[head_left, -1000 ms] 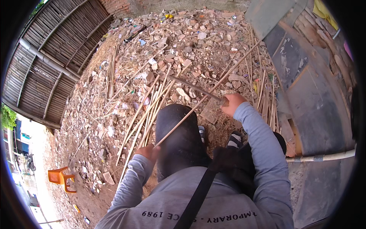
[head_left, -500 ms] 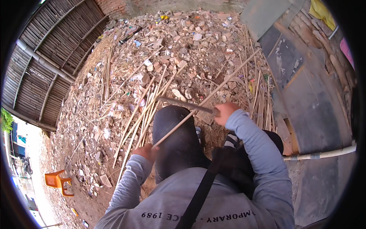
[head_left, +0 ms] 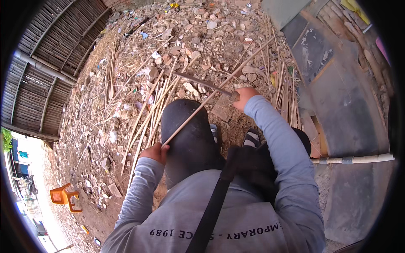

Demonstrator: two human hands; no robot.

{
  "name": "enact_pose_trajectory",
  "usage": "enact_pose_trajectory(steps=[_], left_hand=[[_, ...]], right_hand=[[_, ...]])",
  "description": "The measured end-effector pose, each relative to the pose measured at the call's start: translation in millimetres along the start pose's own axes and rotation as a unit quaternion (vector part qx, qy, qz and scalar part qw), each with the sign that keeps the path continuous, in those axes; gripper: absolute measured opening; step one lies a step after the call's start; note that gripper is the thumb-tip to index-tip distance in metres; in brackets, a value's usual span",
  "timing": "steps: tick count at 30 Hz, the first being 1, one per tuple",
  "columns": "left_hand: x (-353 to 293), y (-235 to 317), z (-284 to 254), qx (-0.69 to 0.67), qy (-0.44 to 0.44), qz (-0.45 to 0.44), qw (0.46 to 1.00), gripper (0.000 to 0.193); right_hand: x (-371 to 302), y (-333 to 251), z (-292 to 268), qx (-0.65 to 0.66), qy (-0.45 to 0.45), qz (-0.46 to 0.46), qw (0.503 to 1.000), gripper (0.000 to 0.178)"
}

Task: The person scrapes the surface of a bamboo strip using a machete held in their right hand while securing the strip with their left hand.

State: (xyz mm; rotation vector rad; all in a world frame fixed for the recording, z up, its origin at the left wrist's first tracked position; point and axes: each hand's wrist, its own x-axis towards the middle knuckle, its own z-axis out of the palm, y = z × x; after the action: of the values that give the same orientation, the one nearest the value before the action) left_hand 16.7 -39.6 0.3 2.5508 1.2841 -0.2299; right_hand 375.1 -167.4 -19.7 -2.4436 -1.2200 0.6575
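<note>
Rubble ground (head_left: pixel 126 105) strewn with stones and thin sticks fills the far scene; a bundle of sticks (head_left: pixel 147 114) lies left of the dark trouser knee (head_left: pixel 185 139). A long stick (head_left: pixel 198 111) slants across that knee, its near end gripped in the left hand (head_left: pixel 155 152), fingers curled tightly around it. The right hand (head_left: pixel 244 97) is wrapped around a blade's (head_left: pixel 198 80) handle, which it hides. Where blade meets stick is hard to make out.
</note>
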Motion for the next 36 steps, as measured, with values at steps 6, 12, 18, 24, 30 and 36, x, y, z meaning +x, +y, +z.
enact_pose_trajectory(steps=[6,12,18,24,30,36], left_hand=[[-5,-16,16,-0.012,0.043,0.039,0.998,0.040],[1,-5,2,-0.014,0.018,0.016,1.000,0.038],[6,-7,18,-0.009,0.046,0.045,0.998,0.038],[7,-8,5,0.016,0.028,0.029,0.999,0.036],[12,-3,14,0.009,0.054,0.042,0.998,0.037],[9,-10,-3,0.035,0.029,0.057,0.997,0.038]], right_hand=[[-16,-10,5,-0.043,0.033,-0.063,0.997,0.032],[0,9,5,-0.023,0.048,-0.029,0.998,0.031],[1,24,9,-0.004,0.057,-0.013,0.998,0.030],[-11,0,-17,-0.063,0.030,-0.037,0.997,0.030],[6,31,-7,-0.012,0.051,0.056,0.997,0.029],[-3,23,-24,-0.055,0.033,0.027,0.998,0.028]])
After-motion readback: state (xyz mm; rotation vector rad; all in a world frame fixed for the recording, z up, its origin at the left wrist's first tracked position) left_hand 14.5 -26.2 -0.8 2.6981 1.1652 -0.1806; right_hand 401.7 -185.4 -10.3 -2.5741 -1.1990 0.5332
